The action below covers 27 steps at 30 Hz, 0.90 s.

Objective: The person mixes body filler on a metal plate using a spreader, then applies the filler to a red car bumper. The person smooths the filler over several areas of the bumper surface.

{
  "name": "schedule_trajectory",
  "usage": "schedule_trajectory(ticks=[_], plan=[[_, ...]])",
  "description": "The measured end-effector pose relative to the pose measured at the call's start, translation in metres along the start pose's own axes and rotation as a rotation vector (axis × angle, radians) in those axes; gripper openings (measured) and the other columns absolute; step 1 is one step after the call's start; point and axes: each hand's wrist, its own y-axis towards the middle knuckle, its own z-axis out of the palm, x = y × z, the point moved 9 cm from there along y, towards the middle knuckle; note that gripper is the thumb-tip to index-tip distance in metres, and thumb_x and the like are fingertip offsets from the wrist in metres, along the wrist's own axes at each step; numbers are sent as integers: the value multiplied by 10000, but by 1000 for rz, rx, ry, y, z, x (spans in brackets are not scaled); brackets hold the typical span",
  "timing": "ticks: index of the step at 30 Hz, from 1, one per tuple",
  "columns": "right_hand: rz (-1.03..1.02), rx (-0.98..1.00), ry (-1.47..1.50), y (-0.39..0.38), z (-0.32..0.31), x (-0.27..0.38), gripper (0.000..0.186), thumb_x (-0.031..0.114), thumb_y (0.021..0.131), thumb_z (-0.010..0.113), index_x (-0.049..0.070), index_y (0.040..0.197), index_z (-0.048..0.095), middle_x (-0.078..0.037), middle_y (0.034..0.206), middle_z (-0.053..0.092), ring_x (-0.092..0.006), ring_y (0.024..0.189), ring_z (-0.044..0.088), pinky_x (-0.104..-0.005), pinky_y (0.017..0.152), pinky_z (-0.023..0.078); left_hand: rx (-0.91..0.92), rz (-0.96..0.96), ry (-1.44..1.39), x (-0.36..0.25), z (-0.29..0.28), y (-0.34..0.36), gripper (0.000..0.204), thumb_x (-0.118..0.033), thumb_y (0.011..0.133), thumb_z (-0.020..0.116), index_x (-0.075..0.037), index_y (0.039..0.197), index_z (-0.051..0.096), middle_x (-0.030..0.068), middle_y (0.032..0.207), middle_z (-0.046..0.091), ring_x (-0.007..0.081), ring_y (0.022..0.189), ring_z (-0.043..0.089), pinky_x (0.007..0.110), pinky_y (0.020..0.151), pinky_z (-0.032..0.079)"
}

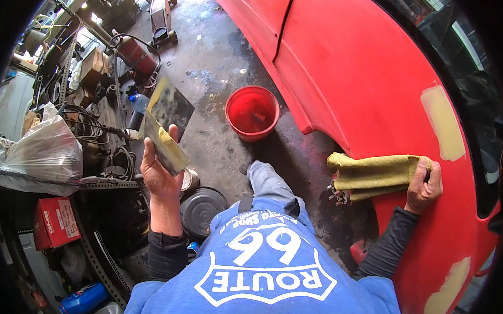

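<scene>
My left hand (156, 172) is raised at the left, holding two flat metal spreaders (166, 117); the nearer one carries a lump of yellowish filler (165, 137). My right hand (425, 184) grips a folded olive-yellow cloth (374, 173) and presses it against the red car body panel (367, 78), just above the wheel arch. The panel bears pale yellow filler patches, one (444, 123) above my right hand and another (448, 289) lower down. My knee in grey trousers (267, 180) points toward the car.
A red plastic bucket (252, 112) stands on the stained concrete floor beside the car. A round dark lid (201, 211) lies by my knee. At the left are cluttered metal shelves (101, 181) with cables, a clear plastic bag (41, 150), a red box (55, 221), a red extinguisher (135, 54) and a blue bottle (82, 300).
</scene>
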Motion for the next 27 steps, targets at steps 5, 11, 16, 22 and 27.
schedule_trajectory(ticks=[5, 11, 16, 22, 27], plan=[[31, -58, -29, -5, -2, -9, 109, 42, 921, 621, -10, 833, 583, -62, 667, 516, -138, 567, 498, -282, 533, 431, -5, 13, 50, -13, -3, 38, 375, -224, 979, 576, 2, 1278, 549, 186, 1210, 642, 334, 1198, 585, 453, 963, 545], [325, -213, 274, -4, 1, -15, 94, 39, 937, 567, -31, 902, 621, -45, 821, 606, -123, 749, 544, -257, 717, 455, -65, 52, 144, -38, -7, 119, 399, -246, 986, 564, 1, 1297, 532, 185, 1247, 621, 326, 1212, 573, 435, 1001, 514], [432, -165, 706, 37, 95, 15, 219, 178, 900, 639, 36, 783, 522, -35, 736, 494, -129, 684, 462, -265, 655, 395, -2, 20, 222, -46, 9, 212, 430, -309, 981, 567, -22, 1300, 538, 184, 1237, 632, 302, 1206, 584, 402, 983, 508], [622, 124, 1334, 113, 287, 64, 297, 189, 835, 757, 97, 792, 477, -4, 683, 452, -100, 594, 462, -245, 530, 392, 71, 82, 175, -62, 60, 361, 365, -277, 980, 574, -11, 1228, 595, 160, 1199, 657, 321, 1166, 611, 396, 905, 576], [634, 232, 1433, 196, 410, 95, 302, 198, 875, 729, 74, 742, 488, 18, 698, 489, -70, 647, 443, -233, 611, 374, 103, 109, 137, -107, 86, 430, 323, -239, 985, 568, -14, 1212, 614, 148, 1143, 689, 330, 1138, 627, 393, 874, 592]])
